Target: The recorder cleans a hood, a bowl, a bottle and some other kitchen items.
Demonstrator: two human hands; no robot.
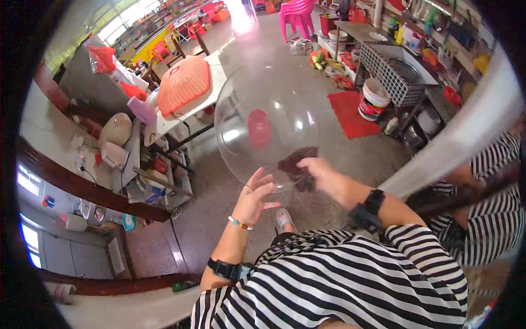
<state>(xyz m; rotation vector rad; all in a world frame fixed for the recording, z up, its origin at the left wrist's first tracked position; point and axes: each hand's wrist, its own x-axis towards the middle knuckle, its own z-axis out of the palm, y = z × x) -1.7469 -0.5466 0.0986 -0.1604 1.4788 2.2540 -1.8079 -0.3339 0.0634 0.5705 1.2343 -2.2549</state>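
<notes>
In front of me, above the floor, is a large clear plastic dome cover with a red oval part at its middle. My left hand supports the dome at its near rim, fingers spread and thumb pointing right; the exact grip is partly unclear. A dark brown cloth is bunched in my right hand, against the dome's near right side. That hand is slightly blurred. I cannot tell whether the cloth lies inside or outside the clear wall.
Left of the dome stands a white table bearing an orange ribbed food cover. To the right are a red mat, a white bucket and a sink with a checked front. Pink plastic chairs are stacked farther back.
</notes>
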